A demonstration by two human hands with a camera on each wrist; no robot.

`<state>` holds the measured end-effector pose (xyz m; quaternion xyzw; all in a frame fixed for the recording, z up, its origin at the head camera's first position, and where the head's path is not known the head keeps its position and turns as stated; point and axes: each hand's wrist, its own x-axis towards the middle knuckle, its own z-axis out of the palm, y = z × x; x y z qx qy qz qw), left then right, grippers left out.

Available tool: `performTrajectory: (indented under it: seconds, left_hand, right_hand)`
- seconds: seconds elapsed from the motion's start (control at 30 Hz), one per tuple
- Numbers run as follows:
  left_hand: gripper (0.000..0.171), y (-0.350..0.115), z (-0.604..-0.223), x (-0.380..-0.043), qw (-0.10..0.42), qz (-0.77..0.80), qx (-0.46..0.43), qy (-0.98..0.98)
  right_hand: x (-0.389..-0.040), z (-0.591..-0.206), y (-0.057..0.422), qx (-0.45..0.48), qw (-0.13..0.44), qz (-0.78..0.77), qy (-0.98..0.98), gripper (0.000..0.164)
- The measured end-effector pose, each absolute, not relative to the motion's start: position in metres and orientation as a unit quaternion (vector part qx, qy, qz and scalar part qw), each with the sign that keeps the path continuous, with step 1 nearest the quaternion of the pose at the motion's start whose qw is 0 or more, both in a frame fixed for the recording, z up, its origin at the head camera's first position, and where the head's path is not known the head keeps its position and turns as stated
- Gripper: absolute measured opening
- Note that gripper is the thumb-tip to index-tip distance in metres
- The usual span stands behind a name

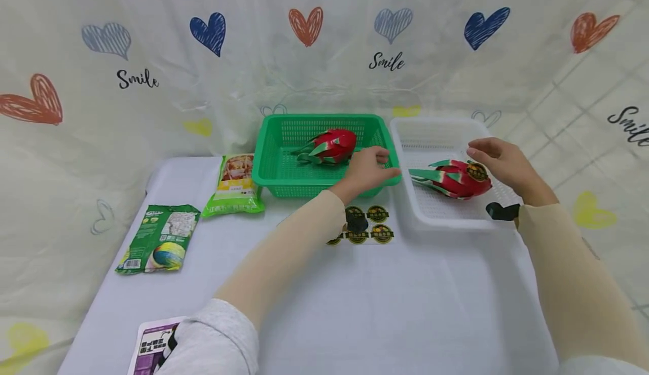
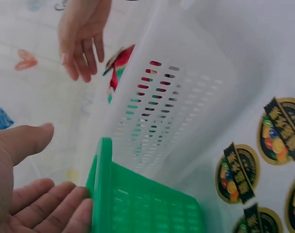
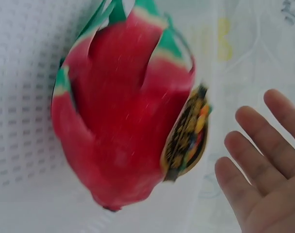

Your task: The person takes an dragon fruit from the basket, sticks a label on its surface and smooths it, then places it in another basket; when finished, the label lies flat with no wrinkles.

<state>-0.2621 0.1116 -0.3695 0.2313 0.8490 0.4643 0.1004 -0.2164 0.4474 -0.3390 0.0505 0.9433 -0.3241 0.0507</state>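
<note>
Head view, near to far: labelled dragon fruit (image 1: 453, 182) lies in the white basket (image 1: 446, 223), long axis left-right, leafy tips pointing left. Probably light, firm, slick; best cupped round the body. Right hand (image 1: 503, 166) beside it, fingers loosely spread, nothing held. Left hand (image 1: 366, 168) over near right corner of green basket (image 1: 294, 189), fingers relaxed, empty. Second dragon fruit (image 1: 337, 145) beyond.

Head view brightly, evenly lit; soft shadow cast on the surface (image 1: 385, 307) beside the right sleeve (image 1: 573, 273); faint sheen caught on the backdrop (image 1: 345, 76). Left wrist view greyer, distant hearts (image 2: 26, 60) blurred. Right wrist view softly focused; dragon fruit (image 3: 123, 111) and white basket (image 3: 21, 121) smeared.
</note>
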Motion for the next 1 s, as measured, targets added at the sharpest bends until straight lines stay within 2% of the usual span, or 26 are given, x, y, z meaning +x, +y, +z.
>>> performTrajectory:
  seconds: [0.17, 0.27, 0.43, 0.6, 0.83, 1.0]
  left_hand:
    - [0.039, 0.07, -0.376, -0.253, 0.092, 0.542, 0.223, 0.805]
    - [0.034, 0.048, -0.38, -0.246, 0.111, 0.565, 0.214, 0.789]
    - [0.036, 0.014, -0.391, -0.232, 0.168, 0.585, 0.186, 0.771]
    - [0.036, -0.021, -0.409, -0.225, 0.219, 0.633, 0.109, 0.734]
    - [0.047, -0.061, -0.426, -0.235, 0.257, 0.706, -0.008, 0.66]
    - [0.044, -0.074, -0.432, -0.245, 0.262, 0.777, -0.063, 0.569]
  right_hand:
    - [-0.211, -0.336, 0.431, 0.046, 0.009, -0.331, 0.943, 0.073]
    - [-0.203, -0.335, 0.421, 0.046, -0.014, -0.334, 0.941, 0.07]
    - [-0.184, -0.336, 0.406, 0.036, -0.036, -0.329, 0.943, 0.062]
    - [-0.17, -0.342, 0.385, 0.002, -0.055, -0.325, 0.944, 0.049]
    - [-0.161, -0.355, 0.345, -0.087, -0.107, -0.304, 0.943, 0.032]
    - [-0.174, -0.354, 0.316, -0.143, -0.092, -0.268, 0.948, 0.033]
